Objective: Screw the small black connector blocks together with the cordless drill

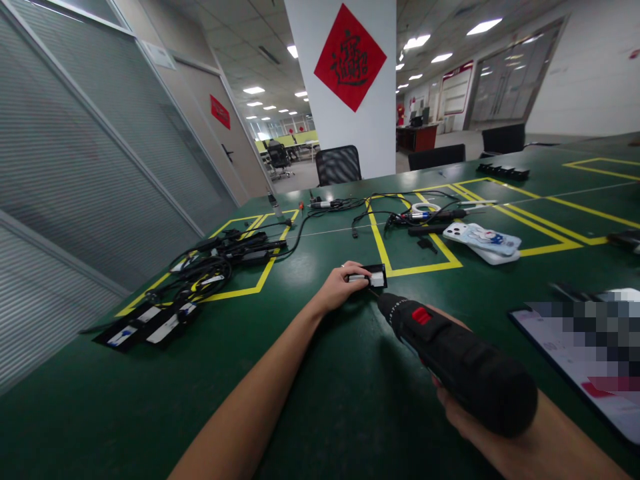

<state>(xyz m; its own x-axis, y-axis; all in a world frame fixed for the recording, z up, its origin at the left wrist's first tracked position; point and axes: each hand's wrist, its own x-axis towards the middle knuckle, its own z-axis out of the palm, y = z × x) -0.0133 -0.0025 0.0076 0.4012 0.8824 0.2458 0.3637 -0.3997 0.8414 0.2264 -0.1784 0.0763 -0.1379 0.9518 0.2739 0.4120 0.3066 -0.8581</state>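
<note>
My right hand (453,400) is wrapped round the grip of a black cordless drill (450,353) with a red switch on top. Its thin bit points away from me, the tip close to a small black bracket (383,275) with a white piece on it. My left hand (343,287) has its fingers closed over that bracket and holds it on the green table (330,387). Whether the bit touches the bracket I cannot tell. Part of the bracket is hidden under my left fingers.
Black cables and adapters (235,257) lie in a heap at the left, with two flat black pieces (130,327) nearer me. More cables (420,217) and a phone in a patterned case (483,239) are at the right. A partly blurred screen (565,360) lies at the near right.
</note>
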